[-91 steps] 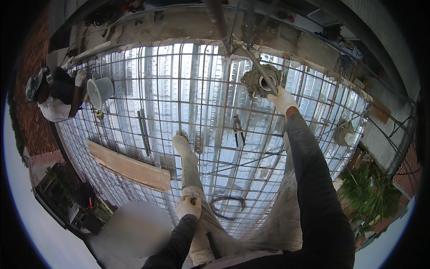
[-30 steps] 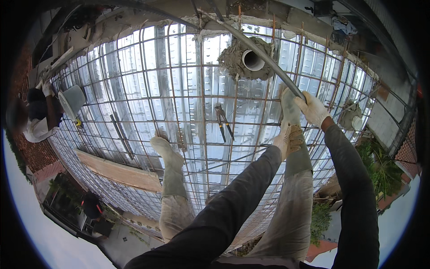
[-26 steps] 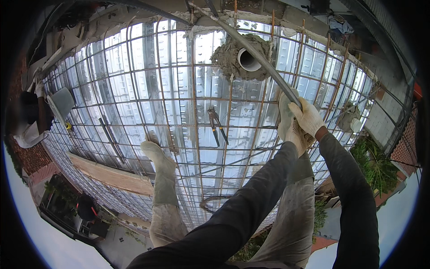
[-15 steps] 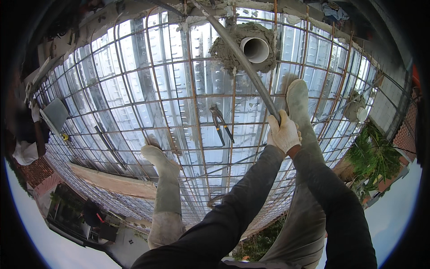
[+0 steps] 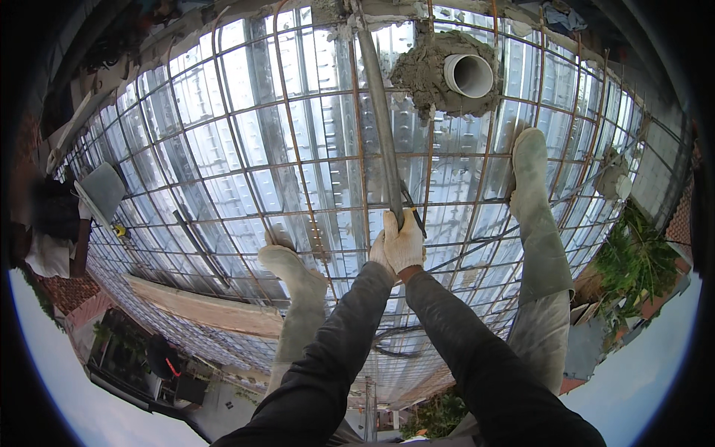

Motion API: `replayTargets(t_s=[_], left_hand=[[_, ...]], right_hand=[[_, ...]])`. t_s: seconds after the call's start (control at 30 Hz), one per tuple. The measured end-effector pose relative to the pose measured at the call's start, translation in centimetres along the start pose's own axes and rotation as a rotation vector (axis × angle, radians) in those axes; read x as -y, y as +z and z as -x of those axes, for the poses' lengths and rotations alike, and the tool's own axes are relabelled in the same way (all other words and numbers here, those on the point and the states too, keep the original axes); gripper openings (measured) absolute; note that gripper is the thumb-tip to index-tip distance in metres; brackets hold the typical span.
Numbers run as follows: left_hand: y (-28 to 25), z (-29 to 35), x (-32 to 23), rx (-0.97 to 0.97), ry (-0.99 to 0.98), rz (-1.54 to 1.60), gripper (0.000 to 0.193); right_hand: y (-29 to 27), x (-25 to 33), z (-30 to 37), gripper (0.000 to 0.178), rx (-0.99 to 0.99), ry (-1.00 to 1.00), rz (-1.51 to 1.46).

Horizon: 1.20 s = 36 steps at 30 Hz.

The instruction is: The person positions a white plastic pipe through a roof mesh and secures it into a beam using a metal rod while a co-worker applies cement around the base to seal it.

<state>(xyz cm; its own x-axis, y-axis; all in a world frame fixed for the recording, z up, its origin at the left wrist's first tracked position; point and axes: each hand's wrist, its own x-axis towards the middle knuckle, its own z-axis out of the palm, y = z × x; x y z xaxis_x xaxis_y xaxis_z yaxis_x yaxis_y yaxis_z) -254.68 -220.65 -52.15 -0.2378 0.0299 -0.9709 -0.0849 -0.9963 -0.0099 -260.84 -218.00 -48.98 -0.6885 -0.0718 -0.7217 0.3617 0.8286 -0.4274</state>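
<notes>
- Right hand (image 5: 406, 244): in a pale knit glove, fingers curled together around the lower end of a grey metal pole (image 5: 383, 138).
- Left hand (image 5: 378, 254): also gloved, pressed against the right hand's left side and largely hidden by it; cannot tell whether its fingers grip the pole.
- Pole: runs from the hands, between the two boots, up to the concrete edge (image 5: 328, 11) at the top of view; passes left of a white pipe (image 5: 469, 76), apart from it.
- Pipe: its open end is visible, set in a mound of wet grey mortar (image 5: 417, 68).
- Pliers (image 5: 418, 221): just beyond the right hand, partly hidden by pole and glove; contact cannot be judged.
- Underfoot: rusty rebar grid (image 5: 426, 167) over shiny ribbed metal decking (image 5: 261, 63).
- Left boot (image 5: 294, 277) and right boot (image 5: 530, 175): standing on the grid, well apart.
- Left side: wooden plank (image 5: 205, 304), dark bars (image 5: 199, 247), grey bucket (image 5: 104, 188) tilted beside a co-worker (image 5: 56, 223).
</notes>
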Motion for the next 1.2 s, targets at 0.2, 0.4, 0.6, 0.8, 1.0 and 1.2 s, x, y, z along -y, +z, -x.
replayTargets(t_s=[0.2,0.4,0.6,0.8,1.0,1.2], left_hand=[[3.9,1.1,6.2,-0.038,0.137,-0.188,0.064],[10.4,1.8,12.4,0.021,0.109,-0.155,0.063],[7.6,-1.1,11.5,-0.013,0.163,-0.254,0.063],[3.7,-2.7,13.0,-0.09,0.323,-0.581,0.063],[5.0,-2.3,14.9,0.204,0.2,-0.369,0.05],[9.6,-3.6,12.2,0.447,0.455,-0.892,0.032]], right_hand=[[-7.9,2.0,-0.9,0.043,0.084,-0.045,0.249],[-12.7,1.5,-3.6,0.048,-0.011,-0.168,0.259],[-9.9,0.9,-3.9,0.045,-0.028,-0.117,0.222],[-7.2,4.1,-6.2,0.04,0.015,-0.138,0.219],[-7.8,6.0,-10.6,0.04,-0.055,-0.286,0.338],[-10.7,6.1,-12.0,0.037,-0.086,-0.264,0.448]])
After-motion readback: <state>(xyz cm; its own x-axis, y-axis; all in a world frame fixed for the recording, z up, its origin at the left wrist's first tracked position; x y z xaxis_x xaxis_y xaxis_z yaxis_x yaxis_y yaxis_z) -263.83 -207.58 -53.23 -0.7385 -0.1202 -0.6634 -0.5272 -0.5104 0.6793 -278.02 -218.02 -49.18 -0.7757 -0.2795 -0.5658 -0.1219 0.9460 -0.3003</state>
